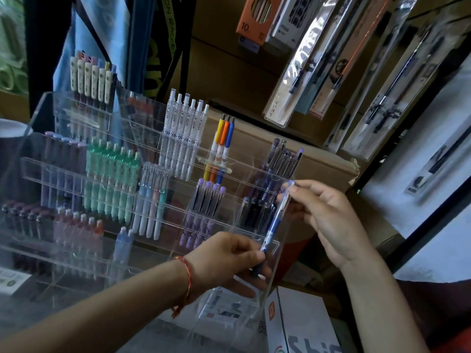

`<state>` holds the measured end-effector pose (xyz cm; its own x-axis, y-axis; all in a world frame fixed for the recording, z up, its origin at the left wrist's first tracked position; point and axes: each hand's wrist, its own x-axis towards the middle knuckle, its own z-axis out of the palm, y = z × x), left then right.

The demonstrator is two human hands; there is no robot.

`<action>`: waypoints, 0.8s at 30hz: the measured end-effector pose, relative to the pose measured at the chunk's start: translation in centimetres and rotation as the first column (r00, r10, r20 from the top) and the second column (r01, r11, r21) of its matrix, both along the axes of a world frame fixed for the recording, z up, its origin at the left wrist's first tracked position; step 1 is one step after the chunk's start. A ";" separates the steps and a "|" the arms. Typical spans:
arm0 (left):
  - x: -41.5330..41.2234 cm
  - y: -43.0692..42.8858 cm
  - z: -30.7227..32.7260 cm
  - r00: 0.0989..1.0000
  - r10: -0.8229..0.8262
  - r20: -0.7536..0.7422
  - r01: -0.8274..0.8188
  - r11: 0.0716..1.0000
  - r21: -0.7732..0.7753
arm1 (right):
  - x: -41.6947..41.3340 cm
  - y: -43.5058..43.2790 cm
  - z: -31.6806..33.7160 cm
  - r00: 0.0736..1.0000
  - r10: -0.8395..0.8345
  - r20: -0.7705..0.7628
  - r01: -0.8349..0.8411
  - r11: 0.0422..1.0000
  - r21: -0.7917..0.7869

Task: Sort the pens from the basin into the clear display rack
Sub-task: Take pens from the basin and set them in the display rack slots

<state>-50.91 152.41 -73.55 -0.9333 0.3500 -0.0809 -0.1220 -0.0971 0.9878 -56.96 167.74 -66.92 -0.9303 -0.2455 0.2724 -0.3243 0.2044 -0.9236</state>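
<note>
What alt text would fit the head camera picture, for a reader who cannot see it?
Two hands hold one blue pen at the right end of a clear display rack: the left hand grips its lower end, the right hand pinches its top. The rack's tiers hold rows of pens, among them green pens and white pens.

Rack [276, 270] front open; cardboard boxes [318, 171] behind.

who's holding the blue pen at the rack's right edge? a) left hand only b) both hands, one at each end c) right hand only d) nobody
b: the left hand grips the lower end of the pen, and the right hand pinches its top.
</note>
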 end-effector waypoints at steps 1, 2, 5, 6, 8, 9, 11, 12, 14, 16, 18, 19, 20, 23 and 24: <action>0.1 0.1 0.0 1.000 0.013 0.006 -0.013 1.000 0.005 | 0.2 0.0 0.0 1.000 0.026 0.005 -0.026 1.000 0.015; 0.1 0.2 0.1 1.000 0.030 0.008 -0.030 1.000 0.005 | 0.4 0.0 -0.1 0.999 0.049 0.013 -0.049 0.998 0.027; -0.1 0.1 0.2 0.997 0.074 -0.031 -0.075 0.997 -0.034 | 0.7 -0.4 -0.3 0.998 0.061 -0.033 -0.059 0.996 0.068; -0.2 -0.1 0.2 0.994 0.087 -0.060 -0.090 0.994 -0.058 | 0.7 -0.6 -0.2 0.996 0.063 -0.056 -0.059 0.996 0.065; -0.5 -0.4 0.5 0.984 0.127 -0.122 -0.139 0.986 -0.096 | 0.6 -0.8 0.1 0.994 0.069 -0.084 -0.066 0.997 0.042; -0.7 -0.6 0.6 0.977 0.153 -0.148 -0.170 0.980 -0.107 | 0.5 -0.9 0.3 0.993 0.070 -0.095 -0.067 0.997 0.031; -1.0 -0.8 1.1 0.960 0.202 -0.195 -0.228 0.966 -0.121 | 0.3 -1.1 0.6 0.992 0.070 -0.106 -0.070 0.998 0.009; -1.1 -0.8 1.3 0.950 0.218 -0.222 -0.251 0.959 -0.134 | 0.3 -1.1 0.7 0.992 0.072 -0.103 -0.073 0.997 -0.009; -1.3 -0.8 1.6 0.936 0.231 -0.265 -0.277 0.948 -0.154 | 0.0 -1.0 0.9 0.992 0.076 -0.096 -0.082 0.995 -0.064; -1.6 -0.8 1.8 0.923 0.240 -0.301 -0.304 0.934 -0.188 | -0.2 -0.7 1.1 0.993 0.065 -0.103 -0.078 0.988 -0.135; -1.9 -1.0 2.2 0.890 0.256 -0.377 -0.369 0.891 -0.266 | -0.5 -0.5 1.7 0.990 0.012 -0.139 -0.040 0.979 -0.201; -2.0 -1.1 2.5 0.858 0.267 -0.439 -0.422 0.854 -0.305 | -0.6 -0.3 2.2 0.985 -0.025 -0.171 -0.017 0.971 -0.239; -2.0 -1.3 3.1 0.811 0.277 -0.515 -0.486 0.809 -0.331 | -0.9 -0.3 3.0 0.976 -0.060 -0.212 -0.004 0.957 -0.289; -2.2 -2.0 5.3 0.598 0.282 -0.750 -0.702 0.636 -0.321 | -2.0 -0.8 6.1 0.888 -0.156 -0.432 -0.022 0.925 -0.380; -2.6 -2.2 6.0 0.541 0.255 -0.801 -0.752 0.572 -0.326 | -2.7 -1.3 7.1 0.836 -0.176 -0.520 -0.026 0.933 -0.358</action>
<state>-53.50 150.24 -67.55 -0.7990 -0.1006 0.5929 0.3776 0.6833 0.6248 -59.62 166.43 -59.83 -0.6220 0.0202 0.7827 -0.7828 -0.0410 -0.6210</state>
